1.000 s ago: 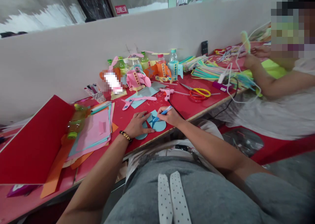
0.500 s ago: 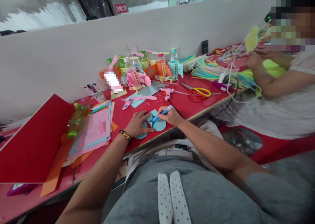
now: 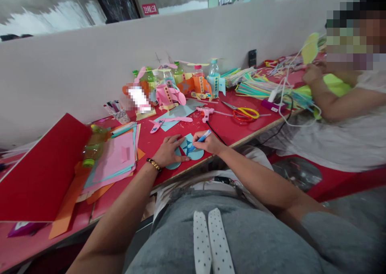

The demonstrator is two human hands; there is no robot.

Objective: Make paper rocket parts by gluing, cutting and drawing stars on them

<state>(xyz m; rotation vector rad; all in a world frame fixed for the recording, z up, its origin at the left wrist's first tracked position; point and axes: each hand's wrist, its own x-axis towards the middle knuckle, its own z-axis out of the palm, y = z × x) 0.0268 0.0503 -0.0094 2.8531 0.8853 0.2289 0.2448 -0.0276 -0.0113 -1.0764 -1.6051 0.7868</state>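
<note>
A light-blue paper cutout (image 3: 197, 154) with a rounded end lies flat near the table's front edge, a darker blue star drawn on it. My right hand (image 3: 209, 142) is closed round a blue marker pen (image 3: 202, 138), its tip down at the star. Spread over the paper's left side, my left hand (image 3: 171, 151) presses it to the table with thumb and fingers apart. Another light-blue cutout (image 3: 173, 164) shows partly from under that hand. Just behind lies a pink paper propeller (image 3: 170, 122) with blue stars.
A pink glue gun (image 3: 206, 114) and scissors (image 3: 245, 114) lie behind my right hand. Decorated bottles (image 3: 199, 83) stand along the wall. Stacked coloured paper (image 3: 116, 153), a capped bottle (image 3: 92, 149) and a red board (image 3: 45, 173) are at left. Another person's hand (image 3: 312, 73) holds yellow paper at right.
The marker has shifted slightly over the star in my right hand. My left hand stays in place on the paper.
</note>
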